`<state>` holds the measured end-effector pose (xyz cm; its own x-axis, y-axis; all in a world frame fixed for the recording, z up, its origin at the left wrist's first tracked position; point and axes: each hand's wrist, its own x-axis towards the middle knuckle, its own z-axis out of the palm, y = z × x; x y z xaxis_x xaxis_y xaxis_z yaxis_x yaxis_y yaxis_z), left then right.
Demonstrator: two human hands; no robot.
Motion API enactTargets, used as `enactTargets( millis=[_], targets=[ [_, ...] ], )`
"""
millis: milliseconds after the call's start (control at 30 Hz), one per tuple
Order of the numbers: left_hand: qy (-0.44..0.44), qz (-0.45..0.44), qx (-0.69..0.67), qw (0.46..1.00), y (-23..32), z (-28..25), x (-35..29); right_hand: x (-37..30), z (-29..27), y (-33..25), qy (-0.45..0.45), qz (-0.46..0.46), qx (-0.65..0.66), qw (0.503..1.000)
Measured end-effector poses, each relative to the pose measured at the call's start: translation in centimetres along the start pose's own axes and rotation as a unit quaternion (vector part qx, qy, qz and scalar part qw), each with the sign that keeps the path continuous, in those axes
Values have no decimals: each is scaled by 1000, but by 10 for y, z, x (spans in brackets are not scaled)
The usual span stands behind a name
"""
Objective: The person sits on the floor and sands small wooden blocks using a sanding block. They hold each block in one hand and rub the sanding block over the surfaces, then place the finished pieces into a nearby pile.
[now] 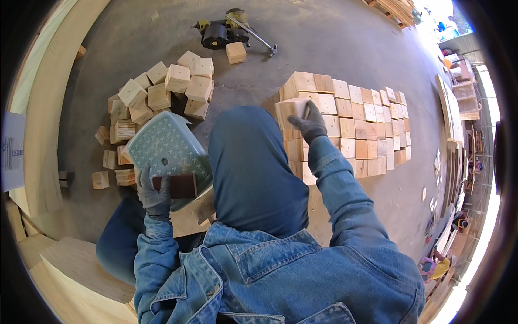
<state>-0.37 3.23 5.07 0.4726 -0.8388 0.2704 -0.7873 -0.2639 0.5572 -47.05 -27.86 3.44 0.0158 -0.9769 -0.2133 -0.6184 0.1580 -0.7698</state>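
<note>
My left hand [153, 193], in a grey glove, is closed on a flat, dark reddish-brown rectangular block [182, 186]. That block lies over the near edge of a blue-green plastic stool [175, 137], whose patterned top has a small hole. On the other side of my knee, my right hand [310, 123], also gloved, grips a pale wooden block [291, 110]. It is held at the left side of a neat stack of wooden blocks [359, 121]; whether it touches them I cannot tell. Beyond the stool is a loose heap of similar blocks [158, 96].
A yellow-and-black nail gun [220, 32] and a hammer [259, 40] lie on the concrete floor at the far side, near a single block [236, 53]. Long boards [46, 108] line the left. Far right, another person [436, 265] is beside timber.
</note>
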Motion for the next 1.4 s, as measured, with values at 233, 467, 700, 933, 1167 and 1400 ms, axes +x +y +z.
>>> enactTargets(
  millis=[233, 467, 700, 933, 1167, 1400],
  targets=[
    [-27, 26, 66, 997, 21, 24, 19, 71, 52, -43, -127, -45, -384, 913],
    [-113, -39, 139, 983, 28, 24, 21, 134, 110, -21, -217, -134, -507, 823],
    [-159, -51, 158, 973, 42, 22, 36, 191, 139, 8, -226, -118, -564, 785],
    [-162, -43, 134, 977, 46, 24, 43, 223, 152, 46, -199, -100, -593, 774],
    [-154, -40, 132, 978, 48, 25, 47, 204, 189, 46, -185, -162, -581, 776],
    [-155, -51, 132, 978, 44, 26, 42, 212, 198, 32, -198, -58, -587, 783]
  ],
)
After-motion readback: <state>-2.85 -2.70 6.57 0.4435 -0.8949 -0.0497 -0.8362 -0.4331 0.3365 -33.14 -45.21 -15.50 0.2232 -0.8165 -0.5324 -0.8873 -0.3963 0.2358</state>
